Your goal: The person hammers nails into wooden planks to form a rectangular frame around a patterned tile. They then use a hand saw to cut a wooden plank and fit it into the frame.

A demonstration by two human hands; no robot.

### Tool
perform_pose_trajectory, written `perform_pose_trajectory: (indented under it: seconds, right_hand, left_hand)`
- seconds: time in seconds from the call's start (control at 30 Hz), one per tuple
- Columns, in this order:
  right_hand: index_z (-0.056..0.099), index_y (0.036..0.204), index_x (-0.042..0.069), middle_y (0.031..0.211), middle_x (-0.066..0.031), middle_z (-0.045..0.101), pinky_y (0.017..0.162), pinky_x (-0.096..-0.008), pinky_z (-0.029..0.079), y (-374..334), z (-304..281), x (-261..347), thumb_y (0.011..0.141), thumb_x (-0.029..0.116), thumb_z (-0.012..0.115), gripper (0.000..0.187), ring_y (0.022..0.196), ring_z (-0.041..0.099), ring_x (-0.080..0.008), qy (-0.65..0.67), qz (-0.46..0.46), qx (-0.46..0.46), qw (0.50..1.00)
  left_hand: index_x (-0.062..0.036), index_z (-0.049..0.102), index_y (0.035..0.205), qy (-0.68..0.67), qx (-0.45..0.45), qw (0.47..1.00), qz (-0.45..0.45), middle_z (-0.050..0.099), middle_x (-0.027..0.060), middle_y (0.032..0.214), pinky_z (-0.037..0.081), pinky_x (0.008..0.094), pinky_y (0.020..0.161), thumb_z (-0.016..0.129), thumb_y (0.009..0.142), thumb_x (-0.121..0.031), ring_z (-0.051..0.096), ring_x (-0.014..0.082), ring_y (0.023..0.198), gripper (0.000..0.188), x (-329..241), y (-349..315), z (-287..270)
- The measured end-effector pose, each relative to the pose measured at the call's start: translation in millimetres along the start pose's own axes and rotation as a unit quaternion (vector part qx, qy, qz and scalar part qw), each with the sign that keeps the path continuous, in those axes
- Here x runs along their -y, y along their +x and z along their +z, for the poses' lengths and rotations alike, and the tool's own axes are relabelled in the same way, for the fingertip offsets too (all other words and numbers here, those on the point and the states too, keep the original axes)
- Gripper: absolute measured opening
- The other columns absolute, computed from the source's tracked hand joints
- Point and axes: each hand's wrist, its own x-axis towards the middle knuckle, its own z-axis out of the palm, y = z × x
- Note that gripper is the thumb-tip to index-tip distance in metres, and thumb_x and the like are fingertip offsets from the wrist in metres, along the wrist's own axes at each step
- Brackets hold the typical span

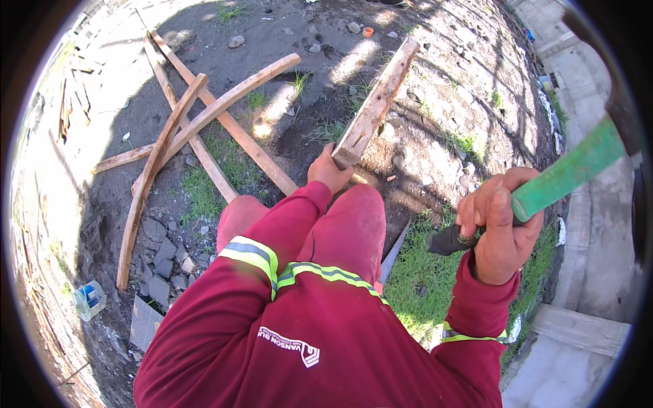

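Observation:
My left hand (329, 170) grips the near end of a thick wooden plank (376, 103) that slants away over the dirt toward the upper right. My right hand (498, 224) is raised at the right and closed around a tool handle (570, 171), green along its shaft with a black grip end; the tool's head is out of clear view at the frame's dark rim. Both arms wear dark red sleeves with yellow-grey reflective bands, and my knees in red trousers show below the plank.
Several long curved wooden slats (204, 119) lie crossed on the dirt at left. Broken concrete pieces (163, 262) and a blue-white plastic container (89, 299) sit at lower left. Grass patches, stones and a small orange cap (367, 31) dot the soil. Concrete slabs (578, 326) run along the right.

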Motion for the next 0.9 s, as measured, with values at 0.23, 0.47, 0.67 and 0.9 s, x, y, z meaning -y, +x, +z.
perform_pose_trajectory:
  seconds: [0.23, 0.47, 0.67, 0.9]
  right_hand:
    - [0.055, 0.106, 0.001, 0.068, -0.0044, 0.056, 0.054, -0.0291, 0.044, -37.5, -0.1, -76.9, 0.091, 0.008, 0.061, 0.017, 0.055, 0.050, -0.0114, -0.318, 0.129, 0.176, 0.923]
    - [0.046, 0.097, 0.005, 0.064, -0.0034, 0.047, 0.049, -0.0303, 0.046, 32.0, 2.8, 26.6, 0.098, 0.013, 0.053, 0.011, 0.047, 0.047, -0.0116, 0.015, -0.145, 0.049, 0.988]
    - [0.045, 0.092, 0.007, 0.065, -0.0026, 0.050, 0.053, -0.0312, 0.045, 7.3, 32.0, -13.0, 0.099, 0.015, 0.051, 0.011, 0.050, 0.047, -0.0123, -0.010, -0.077, 0.043, 0.996]
    - [0.051, 0.095, 0.002, 0.066, -0.0022, 0.051, 0.049, -0.0289, 0.043, -29.0, -22.0, -55.4, 0.094, 0.012, 0.061, 0.014, 0.052, 0.051, -0.0118, -0.078, 0.193, 0.020, 0.978]
  left_hand:
    - [-0.0100, 0.053, 0.126, 0.008, -0.018, 1.000, 0.009, 0.070, 0.0170, 0.095, 0.053, 0.0436, 0.080, 0.072, 0.069, -0.029, 0.067, 0.0359, 0.090, 0.063, -2.1, 1.0, -3.3]
    - [-0.0090, 0.053, 0.128, 0.009, -0.014, 1.000, 0.001, 0.069, 0.0187, 0.102, 0.053, 0.0429, 0.083, 0.074, 0.067, -0.029, 0.066, 0.0360, 0.095, 0.068, -1.0, 2.2, -2.2]
    - [-0.0079, 0.051, 0.132, 0.017, 0.004, 1.000, -0.011, 0.068, 0.0198, 0.105, 0.052, 0.0433, 0.084, 0.076, 0.066, -0.029, 0.066, 0.0363, 0.096, 0.074, 4.6, -0.2, 1.1]
    - [-0.0082, 0.052, 0.130, 0.003, -0.002, 1.000, -0.015, 0.068, 0.0201, 0.106, 0.053, 0.0430, 0.083, 0.075, 0.066, -0.029, 0.066, 0.0361, 0.096, 0.071, 2.5, 0.4, 1.8]
